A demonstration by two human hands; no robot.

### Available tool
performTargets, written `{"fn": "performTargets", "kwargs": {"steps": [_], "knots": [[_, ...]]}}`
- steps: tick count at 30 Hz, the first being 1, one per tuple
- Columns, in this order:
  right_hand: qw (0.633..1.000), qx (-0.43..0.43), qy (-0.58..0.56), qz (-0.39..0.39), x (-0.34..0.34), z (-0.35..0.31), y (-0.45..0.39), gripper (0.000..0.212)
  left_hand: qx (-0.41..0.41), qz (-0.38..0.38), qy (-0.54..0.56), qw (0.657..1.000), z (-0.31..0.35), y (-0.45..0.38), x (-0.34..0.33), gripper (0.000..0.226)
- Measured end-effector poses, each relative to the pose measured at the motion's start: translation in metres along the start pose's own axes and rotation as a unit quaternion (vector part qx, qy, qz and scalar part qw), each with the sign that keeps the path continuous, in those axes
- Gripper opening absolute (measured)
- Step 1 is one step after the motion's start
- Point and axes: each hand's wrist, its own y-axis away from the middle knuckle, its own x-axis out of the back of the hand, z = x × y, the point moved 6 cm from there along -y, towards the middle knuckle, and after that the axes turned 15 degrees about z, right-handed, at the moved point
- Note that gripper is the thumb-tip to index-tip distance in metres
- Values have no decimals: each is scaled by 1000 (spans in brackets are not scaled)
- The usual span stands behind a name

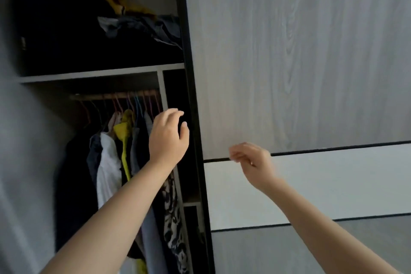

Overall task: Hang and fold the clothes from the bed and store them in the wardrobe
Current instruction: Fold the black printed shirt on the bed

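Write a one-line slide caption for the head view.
Both hands, left and right, reach empty toward the open wardrobe's sliding door, beside clothes hanging on the rail.

Grey woodgrain wardrobe door (289,51), yellow garment (124,131)

Coloured hangers (138,104) on a wooden rail (104,96), crumpled yellow and dark heap (133,22) on the shelf (100,73) above.

Two bare forearms, no sleeves, left hand (168,138) & right hand (251,158) bare, no gloves/rings/watch
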Motion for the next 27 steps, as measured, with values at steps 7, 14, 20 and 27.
{"fn": "performTargets", "kwargs": {"steps": [7,14,20,27], "knots": [[936,228,185,193,36,-16,-26,37,-149,47,16,988,9,0,9,33],[876,246,381,163,0,1,-32,47,-121,76,-87,986,-15,1,-9,46],[887,263,360,123,-41,-2,-32,51,-50,41,-186,980,-52,-4,-5,56],[884,324,314,123,-108,-31,-19,44,-70,86,-133,985,-94,-12,17,53]]}}
